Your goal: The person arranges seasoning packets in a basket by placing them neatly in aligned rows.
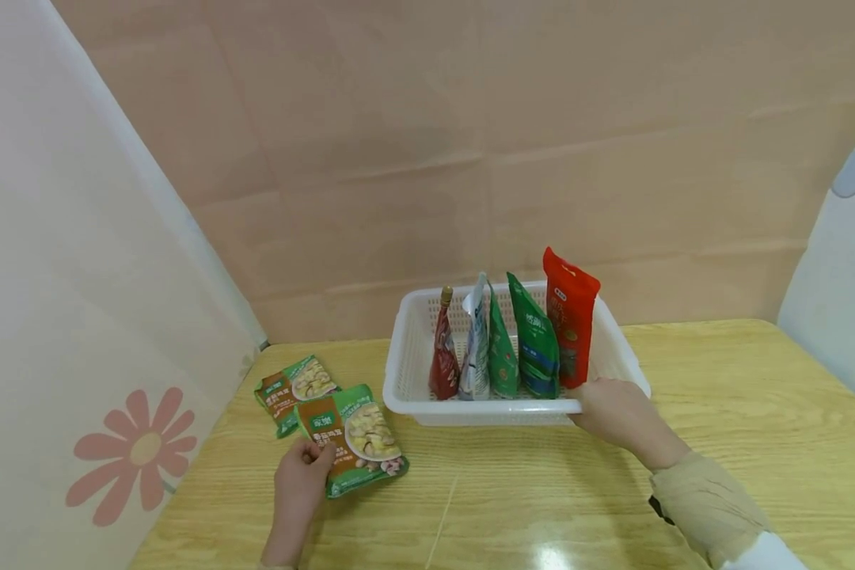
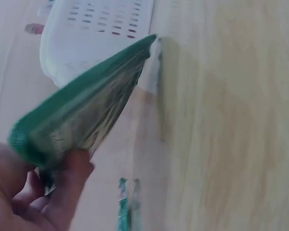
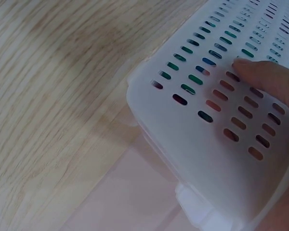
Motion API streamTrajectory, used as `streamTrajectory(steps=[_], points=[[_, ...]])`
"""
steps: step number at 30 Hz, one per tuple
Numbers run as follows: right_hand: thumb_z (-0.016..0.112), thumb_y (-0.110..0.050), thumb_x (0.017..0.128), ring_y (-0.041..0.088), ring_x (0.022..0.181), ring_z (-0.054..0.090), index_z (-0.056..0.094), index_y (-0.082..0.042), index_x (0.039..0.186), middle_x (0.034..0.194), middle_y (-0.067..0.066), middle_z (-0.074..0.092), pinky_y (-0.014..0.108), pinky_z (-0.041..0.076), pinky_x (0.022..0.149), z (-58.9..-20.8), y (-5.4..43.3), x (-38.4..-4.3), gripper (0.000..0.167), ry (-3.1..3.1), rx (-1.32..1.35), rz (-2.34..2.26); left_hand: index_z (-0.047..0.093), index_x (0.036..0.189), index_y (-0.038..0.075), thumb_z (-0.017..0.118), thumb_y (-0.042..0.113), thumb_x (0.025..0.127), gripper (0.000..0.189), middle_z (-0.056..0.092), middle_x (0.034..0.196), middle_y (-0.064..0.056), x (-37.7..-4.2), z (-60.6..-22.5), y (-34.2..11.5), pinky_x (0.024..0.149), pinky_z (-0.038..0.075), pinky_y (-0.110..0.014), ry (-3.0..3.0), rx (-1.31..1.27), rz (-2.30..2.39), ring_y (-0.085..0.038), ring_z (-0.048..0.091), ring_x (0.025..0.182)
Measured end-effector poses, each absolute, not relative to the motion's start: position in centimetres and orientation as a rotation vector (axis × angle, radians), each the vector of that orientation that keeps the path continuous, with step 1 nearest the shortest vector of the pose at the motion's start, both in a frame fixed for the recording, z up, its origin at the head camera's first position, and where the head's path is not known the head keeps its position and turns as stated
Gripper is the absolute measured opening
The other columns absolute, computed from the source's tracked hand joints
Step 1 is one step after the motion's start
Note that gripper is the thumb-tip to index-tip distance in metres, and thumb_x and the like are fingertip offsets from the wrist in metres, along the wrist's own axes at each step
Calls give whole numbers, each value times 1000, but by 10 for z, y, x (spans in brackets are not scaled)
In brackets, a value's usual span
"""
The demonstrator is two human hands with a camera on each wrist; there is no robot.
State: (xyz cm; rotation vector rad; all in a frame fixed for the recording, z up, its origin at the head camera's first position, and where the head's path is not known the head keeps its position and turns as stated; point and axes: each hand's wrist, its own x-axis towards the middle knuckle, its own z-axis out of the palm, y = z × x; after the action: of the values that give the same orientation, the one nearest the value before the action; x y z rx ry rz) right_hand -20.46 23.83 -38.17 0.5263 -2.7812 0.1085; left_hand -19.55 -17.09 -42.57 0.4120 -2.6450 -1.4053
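My left hand [image 1: 305,475] pinches a green-and-brown food packet [image 1: 370,443] by its left edge; a bowl of food is printed on its front. In the left wrist view this packet [image 2: 86,101] is seen tilted, its green edge up and the thumb on one face. Another packet [image 1: 285,396] of like print lies on the table behind it. My right hand [image 1: 616,416] grips the near right rim of a white plastic basket [image 1: 492,407]. The right wrist view shows the thumb [image 3: 260,77] against the slotted basket wall [image 3: 183,134].
Several pouches stand in a row inside the basket: a dark red spouted pouch [image 1: 444,356], a white one [image 1: 476,348], green ones including a dark green pouch [image 1: 534,340], and a tall red bag [image 1: 571,317]. A wall of brown sheeting [image 1: 399,158] rises behind the wooden table [image 1: 720,412].
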Motion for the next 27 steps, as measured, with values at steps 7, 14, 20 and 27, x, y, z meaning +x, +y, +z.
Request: streamTrajectory(steps=[7, 14, 20, 27], points=[[75, -19, 78, 9, 53, 51, 61, -23, 71, 60, -7, 59, 30, 43, 48, -383, 236, -205, 17, -2788, 513, 123, 42, 103, 2, 60, 22, 93, 28, 69, 98, -27, -184, -409, -168, 43, 40, -22, -2407, 489, -1444, -3, 54, 55], [76, -19, 77, 11, 53, 53, 62, -22, 73, 62, -5, 62, 31, 44, 48, -383, 235, -205, 15, -2783, 509, 111, 41, 96, 6, 63, 28, 92, 31, 65, 72, -9, -176, -394, -165, 43, 40, -22, -2183, 497, -1449, 1, 50, 51], [76, -18, 77, 10, 53, 50, 64, -21, 72, 60, -5, 60, 29, 43, 47, -382, 234, -205, 13, -2800, 513, 103, 34, 91, 10, 66, 26, 90, 35, 48, 58, 8, -167, -377, -148, 41, 35, -20, -2113, 441, -1656, -2, 42, 45], [75, -18, 78, 10, 52, 50, 63, -21, 72, 59, -6, 59, 29, 43, 47, -381, 233, -205, 14, -2800, 508, 104, 32, 94, 10, 65, 22, 91, 36, 43, 56, 8, -159, -361, -117, 45, 35, -20, -2164, 283, -1838, -3, 46, 48]])
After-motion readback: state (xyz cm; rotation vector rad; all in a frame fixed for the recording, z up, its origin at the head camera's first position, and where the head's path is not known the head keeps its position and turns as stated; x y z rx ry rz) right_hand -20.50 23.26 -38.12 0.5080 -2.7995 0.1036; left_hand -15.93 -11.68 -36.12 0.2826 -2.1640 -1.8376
